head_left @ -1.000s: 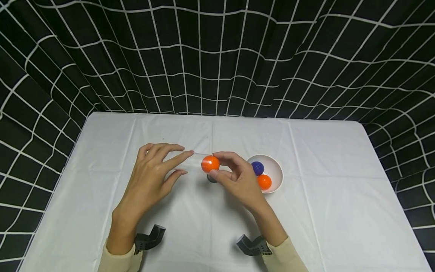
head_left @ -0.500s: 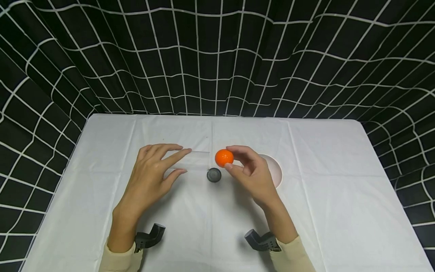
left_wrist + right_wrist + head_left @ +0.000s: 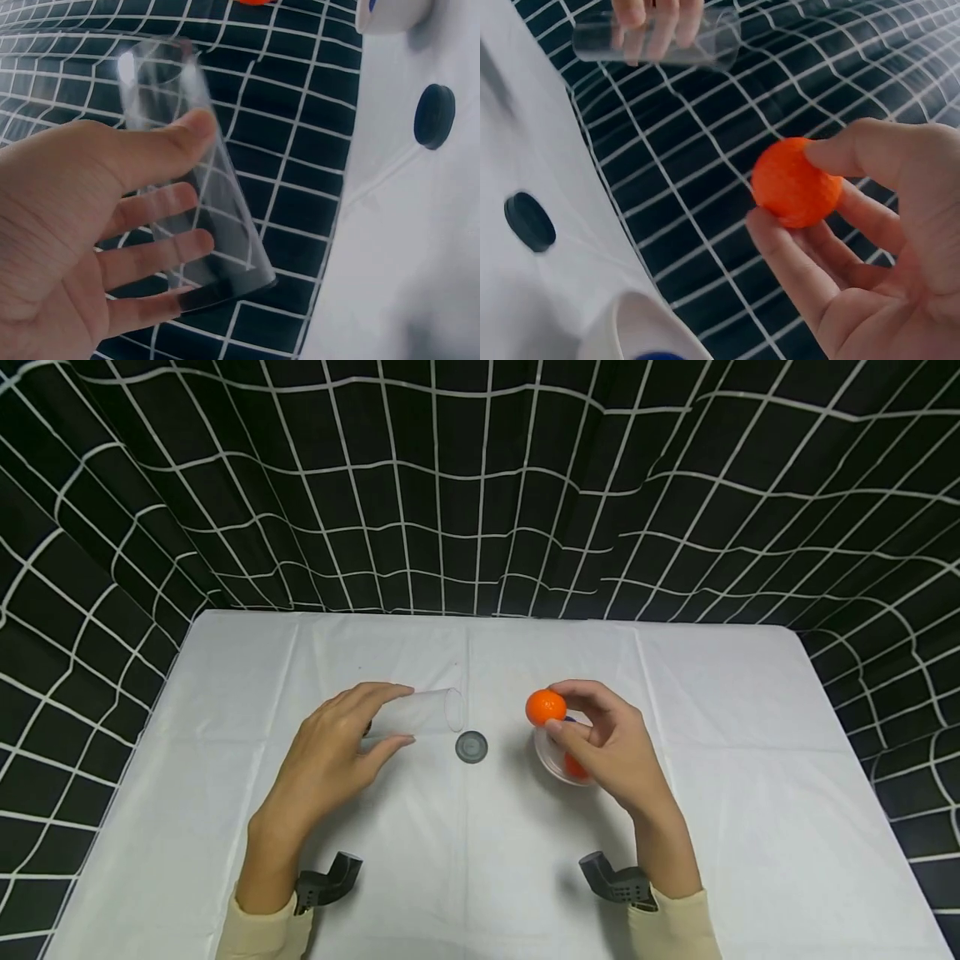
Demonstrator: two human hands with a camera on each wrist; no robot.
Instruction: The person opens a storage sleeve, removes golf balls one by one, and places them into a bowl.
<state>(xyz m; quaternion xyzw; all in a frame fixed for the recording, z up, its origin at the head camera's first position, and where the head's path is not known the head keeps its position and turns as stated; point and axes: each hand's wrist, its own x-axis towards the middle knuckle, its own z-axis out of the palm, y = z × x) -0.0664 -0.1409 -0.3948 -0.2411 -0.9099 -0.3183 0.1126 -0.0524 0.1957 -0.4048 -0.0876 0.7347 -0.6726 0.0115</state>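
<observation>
My left hand (image 3: 330, 747) grips a clear plastic tube (image 3: 423, 714) between thumb and fingers. The tube lies roughly sideways, its round mouth facing right; its other end, dark in the left wrist view, is mostly hidden by the hand in the head view. My right hand (image 3: 618, 752) pinches an orange ball (image 3: 545, 707) with thumb and fingertips. That ball overlaps the left side of a white bowl (image 3: 555, 767) in the head view. Inside the bowl are a second orange ball (image 3: 575, 767) and a blue ball (image 3: 660, 356), both partly hidden.
A dark grey round cap (image 3: 472, 747) lies on the white-covered table (image 3: 420, 877), between tube and bowl. A black curtain with a white grid (image 3: 480, 485) stands along the back and sides. Each wrist carries a black camera mount (image 3: 328, 883).
The right hand has drawn the orange ball away from the tube's mouth and rightward to the bowl. The left hand keeps hold of the tube, whose mouth has turned slightly toward the head camera.
</observation>
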